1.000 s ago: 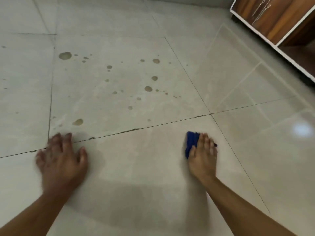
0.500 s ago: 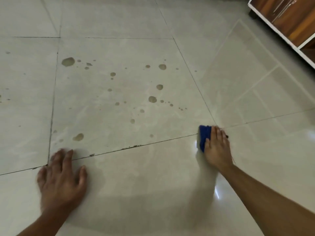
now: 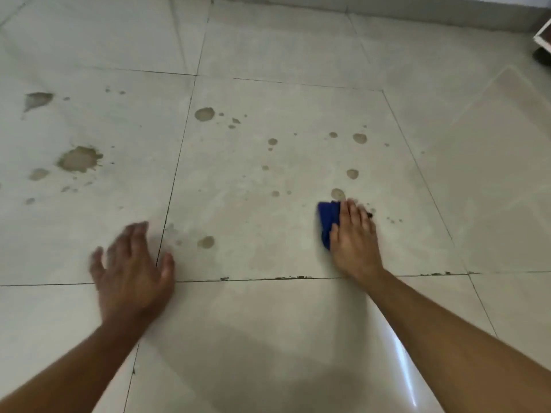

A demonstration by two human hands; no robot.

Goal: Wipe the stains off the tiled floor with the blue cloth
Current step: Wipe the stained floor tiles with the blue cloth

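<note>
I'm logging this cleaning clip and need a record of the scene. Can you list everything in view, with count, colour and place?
Tiled floor: one, pale grey, fills the view.
Stains: many, brownish, spread over two tiles ahead of the hands.
Blue cloth: one, on the floor under the right hand.
Cabinet corner: one, white edge, far right.
Left hand: one, spread, blurred, over a grout line.
Right hand: one, pressing the cloth.

Blue cloth (image 3: pixel 327 222) on stained tiled floor (image 3: pixel 253 204)
</note>
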